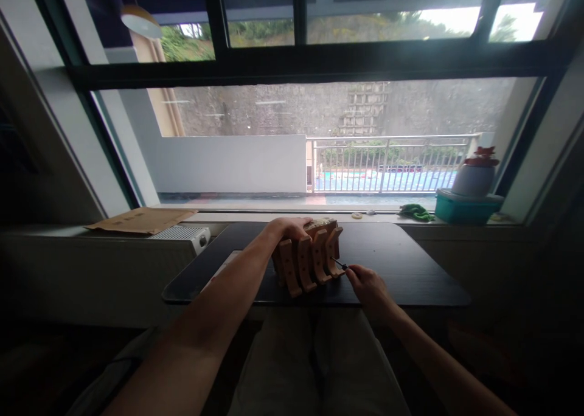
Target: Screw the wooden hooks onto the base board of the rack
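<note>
"Daylight lay across the tabletop (387, 264). Where was the frame (305, 263)?"
"Under the left grip (292, 226), which held its top. Right of that, the right grip (367, 280) clasped a thin tool (339, 263) against the end slat (331, 250)."
"Any risk?"
"If the left grip loosened, the frame might have rocked, letting the tool slip."

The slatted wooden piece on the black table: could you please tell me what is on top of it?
The left hand lies on top of the slatted wooden piece. Beside it shows a pale patch, too small to identify. Whatever is beneath the hand is covered.
</note>
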`<control>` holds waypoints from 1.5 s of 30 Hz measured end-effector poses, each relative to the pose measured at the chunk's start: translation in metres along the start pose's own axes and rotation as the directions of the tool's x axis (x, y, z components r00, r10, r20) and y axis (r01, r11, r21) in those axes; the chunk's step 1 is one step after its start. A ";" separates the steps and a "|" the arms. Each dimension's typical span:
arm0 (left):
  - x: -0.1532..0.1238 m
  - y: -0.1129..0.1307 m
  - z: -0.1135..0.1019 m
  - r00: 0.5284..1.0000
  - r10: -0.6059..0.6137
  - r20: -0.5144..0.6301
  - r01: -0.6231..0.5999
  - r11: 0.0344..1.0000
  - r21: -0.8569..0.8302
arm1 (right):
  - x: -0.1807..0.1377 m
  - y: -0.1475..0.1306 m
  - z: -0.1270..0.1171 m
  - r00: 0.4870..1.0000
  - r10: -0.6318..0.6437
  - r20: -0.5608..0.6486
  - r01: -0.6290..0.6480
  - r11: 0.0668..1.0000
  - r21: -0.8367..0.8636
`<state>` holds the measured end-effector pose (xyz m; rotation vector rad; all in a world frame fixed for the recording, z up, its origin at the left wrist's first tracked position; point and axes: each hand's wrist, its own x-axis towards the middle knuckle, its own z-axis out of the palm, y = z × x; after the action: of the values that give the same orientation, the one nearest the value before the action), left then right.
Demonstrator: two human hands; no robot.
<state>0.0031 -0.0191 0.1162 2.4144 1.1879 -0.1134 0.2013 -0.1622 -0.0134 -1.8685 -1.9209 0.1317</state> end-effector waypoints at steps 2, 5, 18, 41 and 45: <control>-0.001 0.000 0.001 1.000 0.004 -0.013 -0.004 1.000 -0.008 | 0.004 0.005 0.000 1.000 -0.008 0.025 0.008 1.000 0.022; -0.002 0.000 0.003 0.999 0.002 -0.037 -0.002 1.000 -0.009 | 0.003 0.006 -0.003 0.999 -0.023 0.038 0.024 1.000 -0.020; -0.005 0.003 0.005 0.997 0.041 -0.064 -0.041 0.999 0.003 | -0.003 -0.006 -0.001 0.995 -0.095 0.012 0.096 0.984 -0.150; -0.005 0.003 0.007 0.994 0.036 -0.098 -0.036 0.999 0.010 | -0.002 -0.007 -0.002 0.998 -0.054 0.041 0.056 0.998 -0.038; -0.007 0.004 0.008 0.993 0.068 -0.098 -0.069 0.998 -0.005 | 0.002 -0.002 0.005 1.000 -0.022 0.014 0.020 0.996 0.083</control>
<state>0.0029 -0.0301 0.1121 2.4755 1.1437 0.0316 0.1971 -0.1588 -0.0167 -1.7978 -1.9147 0.2159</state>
